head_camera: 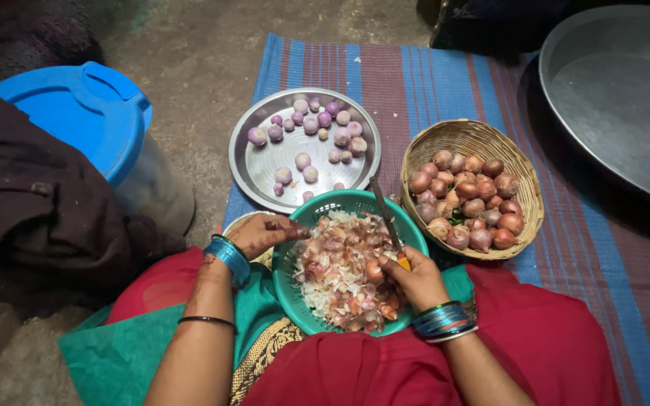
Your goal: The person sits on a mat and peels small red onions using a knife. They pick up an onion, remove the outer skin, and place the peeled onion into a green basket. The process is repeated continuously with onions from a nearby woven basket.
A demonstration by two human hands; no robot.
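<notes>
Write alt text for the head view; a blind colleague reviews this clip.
A seated person's right hand holds a knife and a small onion over a green bowl of onion peels, while the left hand rests on its rim. Beyond sit a steel plate of peeled onions and a wicker basket of unpeeled ones.

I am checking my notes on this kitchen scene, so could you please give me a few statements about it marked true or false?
1. The right hand holds a knife and an onion over the green bowl. True.
2. The green bowl is empty. False: it is heaped with onion peelings.
3. The peeled onions lie on the steel plate. True.
4. The wicker basket holds peeled onions. False: its unpeeled onions have brown skins.
5. The left hand grips the knife. False: it rests at the bowl's left rim.
</notes>
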